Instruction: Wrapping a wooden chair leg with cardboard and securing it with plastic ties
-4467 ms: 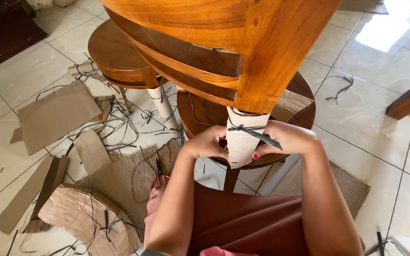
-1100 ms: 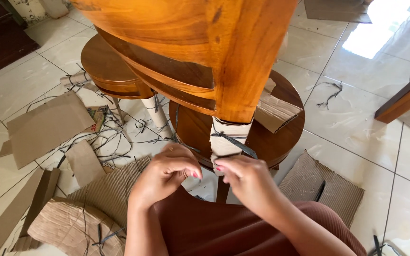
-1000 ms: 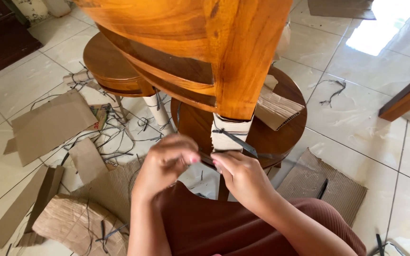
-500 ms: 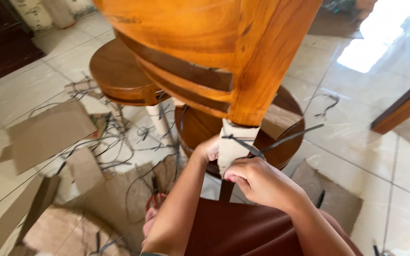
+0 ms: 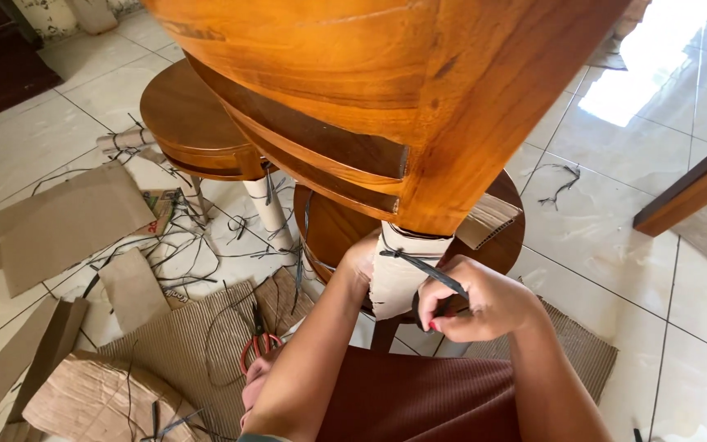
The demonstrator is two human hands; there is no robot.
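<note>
Pinching the dark strap [image 5: 423, 268] tail, the right hand [image 5: 476, 301] is cinching it around the cardboard wrap [image 5: 394, 278] on the chair leg [image 5: 484, 155] while the left hand [image 5: 362, 258], grip hidden, is bracing behind; a jerk is risking tearing or shifting the wrap

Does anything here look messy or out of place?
Yes. The tiled floor is littered with cardboard scraps and loose dark strap offcuts, with red-handled scissors lying among them. The cardboard wrap on the wooden leg looks ragged at its lower edge.
</note>
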